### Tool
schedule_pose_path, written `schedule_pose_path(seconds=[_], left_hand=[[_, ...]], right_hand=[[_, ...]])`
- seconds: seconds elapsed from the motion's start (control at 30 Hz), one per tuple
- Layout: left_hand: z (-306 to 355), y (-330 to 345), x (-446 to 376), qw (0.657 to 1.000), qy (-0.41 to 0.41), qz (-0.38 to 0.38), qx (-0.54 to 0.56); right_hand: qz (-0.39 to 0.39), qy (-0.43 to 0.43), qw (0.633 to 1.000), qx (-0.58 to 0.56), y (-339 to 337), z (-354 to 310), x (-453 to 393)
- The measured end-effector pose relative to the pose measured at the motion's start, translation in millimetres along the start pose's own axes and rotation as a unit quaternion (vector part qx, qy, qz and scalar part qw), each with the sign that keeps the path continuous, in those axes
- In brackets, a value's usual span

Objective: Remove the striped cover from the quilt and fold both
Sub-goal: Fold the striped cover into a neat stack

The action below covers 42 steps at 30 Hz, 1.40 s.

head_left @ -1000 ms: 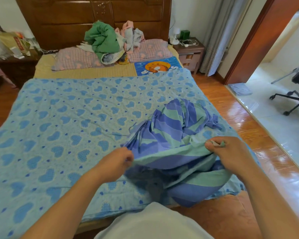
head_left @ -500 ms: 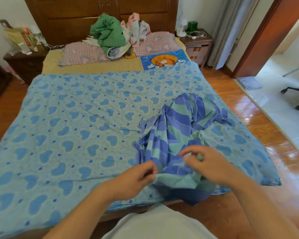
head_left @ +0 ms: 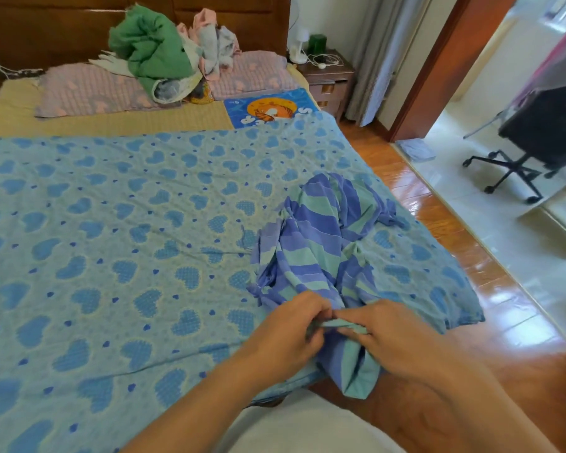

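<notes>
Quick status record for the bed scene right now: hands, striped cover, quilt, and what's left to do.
left hand: pinching an edge of the striped cover
right hand: pinching the same edge, beside the left hand
striped cover: bunched in a heap on the quilt near the foot of the bed, one end hanging over the edge
quilt: blue heart print, spread flat across the bed
folding: neither folded yet
</notes>
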<state>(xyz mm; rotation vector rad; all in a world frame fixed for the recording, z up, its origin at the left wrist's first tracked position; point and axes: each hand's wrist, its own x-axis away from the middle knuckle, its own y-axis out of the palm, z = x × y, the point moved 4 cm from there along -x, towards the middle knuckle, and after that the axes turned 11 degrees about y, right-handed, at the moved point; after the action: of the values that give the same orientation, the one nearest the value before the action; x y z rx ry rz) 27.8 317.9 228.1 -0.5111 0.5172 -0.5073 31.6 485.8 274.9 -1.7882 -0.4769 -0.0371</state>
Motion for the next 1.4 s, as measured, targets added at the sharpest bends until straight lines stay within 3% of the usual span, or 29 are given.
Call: schedule_pose_path(seconds=[0.17,0.27,0.43,0.57,0.63,0.73,0.77,0.83,0.87,0.93,1.0,1.03,1.13,1.2,1.23,1.33,1.4], left_hand=[[-40.2,-14.4,-18.7,0.988,-0.006,0.105,-0.111],[-87.9,-30.9,-25.8,0.981,-0.037,0.101,-0.162],[-160.5,-66.3,-56.5,0.97,-0.074,-0.002,-0.231],[-189.4,-66.9,-59.1,0.942,-0.111,-0.222,-0.225],[-190.0,-63.3,-46.6,0.935,-0.093,-0.248,-0.235],[-186.2,-57.5,-37.0,0.937,-0.067,-0.233,-0.252],[-185.7,-56.0,-35.1,0.95,-0.084,-0.212,-0.214],[-182.6,-60.5,-27.4,0.973,-0.203,-0.113,0.003],[-179.9,-65.0,-20.1,0.95,-0.274,-0.048,0.139],[-177.0,-69.2,-1.4,0.871,-0.356,0.054,0.335],[-172.2,-68.4,17.4,0.803,-0.395,0.095,0.437],[-169.5,-68.3,24.3,0.777,-0.399,0.11,0.474],[-166.4,-68.4,34.8,0.682,-0.388,0.206,0.585],[-163.0,-65.7,34.6,0.616,-0.379,0.279,0.631],[-159.0,-63.5,33.1,0.613,-0.385,0.289,0.626],[-138.8,-50.4,31.5,0.678,-0.431,0.232,0.549],[-119.1,-41.2,29.9,0.721,-0.434,0.198,0.503]], right_hand=[[0.05,0.045,0.995,-0.071,-26.4,-18.1,15.2],[0.148,0.085,0.981,-0.088,-47.1,-19.8,27.5],[0.351,0.132,0.915,-0.148,-69.1,-22.5,45.5],[0.481,0.239,0.813,-0.227,-82.5,-9.1,60.3],[0.518,0.276,0.774,-0.239,-88.5,-0.1,62.8],[0.527,0.305,0.752,-0.252,-88.1,11.6,57.5],[0.52,0.312,0.739,-0.293,-84.3,17.7,53.7],[0.489,0.313,0.7,-0.416,-73.7,28.4,44.7],[0.461,0.311,0.687,-0.468,-68.2,31.9,40.1],[0.4,0.302,0.675,-0.541,-58.9,35.4,29.3],[0.328,0.293,0.693,-0.571,-51.3,37.4,19.2],[0.292,0.3,0.723,-0.549,-47.4,40.1,14.7],[0.163,0.31,0.895,-0.277,-36.2,45.4,-1.3],[0.09,0.289,0.94,-0.159,-24.3,43.1,-11.4],[0.065,0.288,0.947,-0.129,-18.5,42.1,-15.5],[0.015,0.294,0.954,-0.051,-3.5,35.2,-26.0],[0.007,0.273,0.96,-0.057,5.0,19.2,-32.5]])
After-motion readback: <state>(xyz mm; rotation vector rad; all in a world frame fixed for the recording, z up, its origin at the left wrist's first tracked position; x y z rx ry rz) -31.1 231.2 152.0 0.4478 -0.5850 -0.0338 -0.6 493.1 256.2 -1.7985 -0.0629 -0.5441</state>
